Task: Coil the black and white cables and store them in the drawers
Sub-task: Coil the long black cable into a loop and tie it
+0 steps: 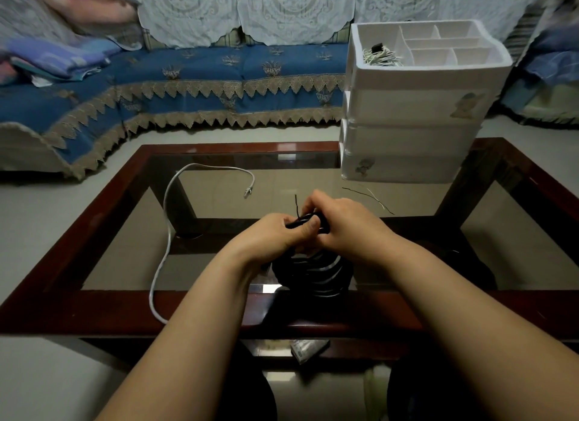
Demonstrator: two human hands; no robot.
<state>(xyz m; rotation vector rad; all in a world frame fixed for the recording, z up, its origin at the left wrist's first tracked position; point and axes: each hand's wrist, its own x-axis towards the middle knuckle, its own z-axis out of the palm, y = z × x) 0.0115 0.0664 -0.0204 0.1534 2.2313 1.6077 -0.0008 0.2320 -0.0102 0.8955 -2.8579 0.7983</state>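
Above the near edge of the glass table, my left hand (275, 232) and my right hand (341, 223) both grip the top of a coiled black cable (313, 276). Its loops hang down below my fingers, and a thin black tie end sticks up between my hands. A white cable (167, 220) lies uncoiled on the glass to the left, with its plug at the far end. The white drawer unit (410, 132) stands at the table's far right. Its top tray holds a coiled light cable (380, 57) in the left compartment.
Two thin wire ties (372, 198), one black and one white, lie on the glass in front of the drawer unit. The table has a dark red wooden frame (94, 311). A blue-covered sofa (188, 75) runs behind the table. A small packet (307, 348) lies on the shelf under the table.
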